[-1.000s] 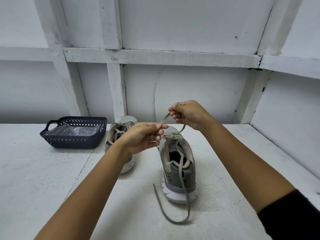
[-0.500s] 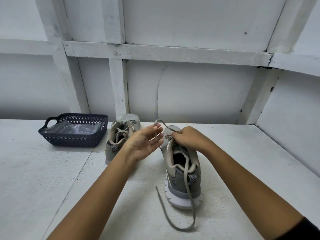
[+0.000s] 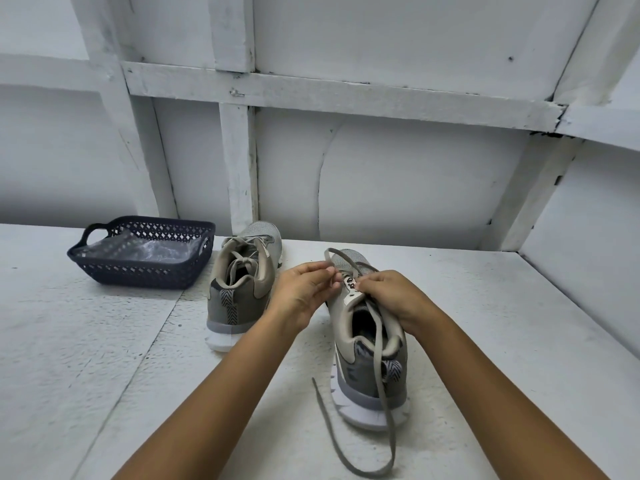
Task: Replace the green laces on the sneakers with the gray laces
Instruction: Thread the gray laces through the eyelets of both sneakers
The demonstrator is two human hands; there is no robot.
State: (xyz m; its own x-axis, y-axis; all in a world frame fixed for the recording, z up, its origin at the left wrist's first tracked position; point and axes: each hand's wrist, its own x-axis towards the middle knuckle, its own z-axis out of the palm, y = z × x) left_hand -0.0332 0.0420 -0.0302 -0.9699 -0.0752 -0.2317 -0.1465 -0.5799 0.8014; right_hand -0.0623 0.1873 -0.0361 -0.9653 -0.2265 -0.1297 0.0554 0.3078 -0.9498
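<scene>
Two grey-beige sneakers stand heel-toward-me on the white table. The right sneaker (image 3: 370, 344) carries a gray lace (image 3: 386, 393) that runs out over its heel and loops on the table in front. My left hand (image 3: 304, 289) pinches the lace's other end beside the tongue, where it arcs up over the toe. My right hand (image 3: 388, 292) grips the sneaker's upper at the eyelets, on the right side of the tongue. The left sneaker (image 3: 242, 282) stands apart to the left, laced, with its lace tied.
A dark blue perforated basket (image 3: 145, 271) lined with clear plastic sits at the back left of the table. White wooden wall framing rises right behind the sneakers, and a side wall closes in on the right.
Both hands came down from a raised lace pull to the right sneaker's tongue. My left hand opened briefly and now pinches the lace end again; my right hand settled on the eyelets.
</scene>
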